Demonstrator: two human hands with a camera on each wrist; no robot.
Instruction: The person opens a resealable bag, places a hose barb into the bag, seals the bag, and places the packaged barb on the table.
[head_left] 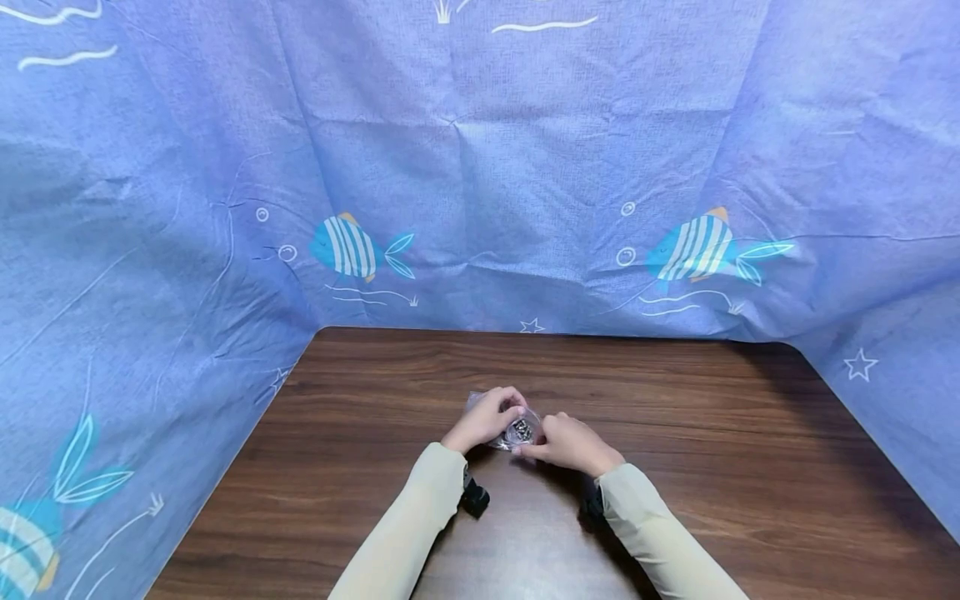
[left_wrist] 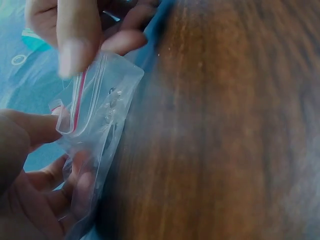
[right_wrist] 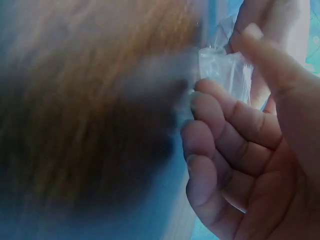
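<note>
A clear zip bag [head_left: 512, 440] with a red stripe along its zip strip [left_wrist: 79, 102] is held between my two hands over the table. Small shiny metal pieces [head_left: 522, 429] show inside it; their exact kind is too small to tell. On the bag's left side, my left hand [head_left: 491, 417] grips the plastic, thumb on one face and fingers behind. At the zip end my right hand [head_left: 572, 443] pinches the bag between thumb and forefinger. Its other fingers [right_wrist: 202, 180] are curled in the right wrist view.
The bag is near the middle of a dark brown wooden table [head_left: 375, 375]. Blue cloth [head_left: 525, 192] printed with fish hangs behind it and at both sides. Below each hand, a small black camera [head_left: 475, 497] is strapped at the wrist.
</note>
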